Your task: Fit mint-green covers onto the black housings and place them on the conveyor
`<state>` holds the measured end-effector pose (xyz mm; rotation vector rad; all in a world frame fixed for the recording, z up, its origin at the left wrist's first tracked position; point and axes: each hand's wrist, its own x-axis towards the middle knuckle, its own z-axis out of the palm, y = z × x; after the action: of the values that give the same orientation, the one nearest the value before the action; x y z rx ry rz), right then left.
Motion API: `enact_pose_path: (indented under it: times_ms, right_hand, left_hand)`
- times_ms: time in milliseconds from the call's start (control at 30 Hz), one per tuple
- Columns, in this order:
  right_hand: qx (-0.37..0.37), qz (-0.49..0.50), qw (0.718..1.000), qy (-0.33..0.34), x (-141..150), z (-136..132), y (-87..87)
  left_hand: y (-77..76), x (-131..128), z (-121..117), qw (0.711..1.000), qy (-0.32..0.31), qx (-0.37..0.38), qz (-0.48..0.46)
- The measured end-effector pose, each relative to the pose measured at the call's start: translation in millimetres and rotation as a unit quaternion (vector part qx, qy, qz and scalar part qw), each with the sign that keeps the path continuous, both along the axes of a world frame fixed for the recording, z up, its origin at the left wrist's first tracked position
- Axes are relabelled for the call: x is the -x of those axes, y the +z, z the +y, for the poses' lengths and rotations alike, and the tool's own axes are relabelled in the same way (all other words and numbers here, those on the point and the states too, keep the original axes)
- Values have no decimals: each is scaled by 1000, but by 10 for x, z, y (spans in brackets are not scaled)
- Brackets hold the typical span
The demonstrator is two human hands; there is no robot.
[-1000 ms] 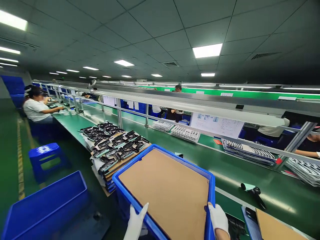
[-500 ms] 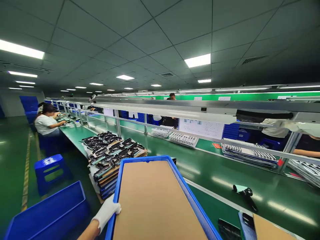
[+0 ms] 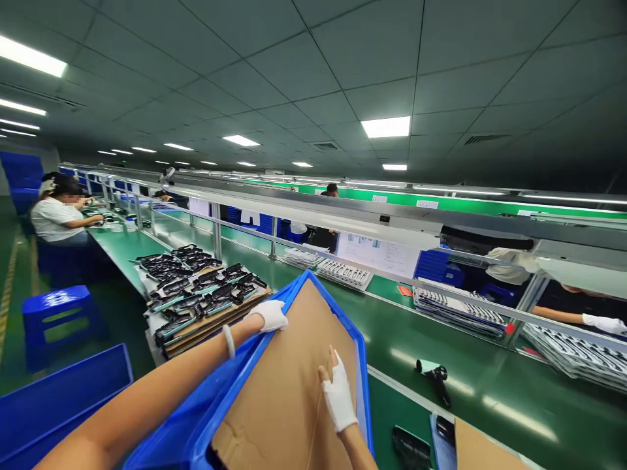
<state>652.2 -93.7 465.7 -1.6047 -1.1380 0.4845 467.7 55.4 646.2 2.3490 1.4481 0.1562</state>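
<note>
In front of me a blue plastic crate (image 3: 364,385) is tilted, with a brown cardboard sheet (image 3: 274,398) lying inside its rim. My left hand (image 3: 273,316), in a white glove, is closed over the crate's far left edge. My right hand (image 3: 339,397), in a white glove with bare fingertips, lies against the cardboard with its fingers stretched out. Part of another blue crate appears under the left side of this one. The near end of the tilted crate runs out of view.
Stacked layers of black hair-dryer-like parts (image 3: 196,287) stand on the green bench to the left. One such part (image 3: 434,377) lies at right. A blue stool (image 3: 56,320) and a blue crate (image 3: 73,398) stand at lower left. A seated co-worker (image 3: 61,212) is farther along.
The crate has turned and tilted. My left hand has moved from its near left side to the far left edge. My right hand has come into view on the cardboard.
</note>
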Motion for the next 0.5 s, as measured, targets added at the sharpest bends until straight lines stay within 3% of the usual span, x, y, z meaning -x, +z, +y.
enact_pose_path:
  times_ms: [133,267,367,500]
  right_hand:
    - [52,0,996,-67,29,166,-274]
    - [46,-12,995,-93,-66,148,-429]
    - [29,-20,994,-101,-165,135,-356]
    - [14,-32,994,-105,-229,128,-34]
  left_hand:
    - [72,-448,-72,998,-56,-8,30]
    - [118,-722,-131,996,-84,2,38]
    - [139,-874,-176,995,-98,10,18]
    - [128,-1119,-253,989,-130,11,-71]
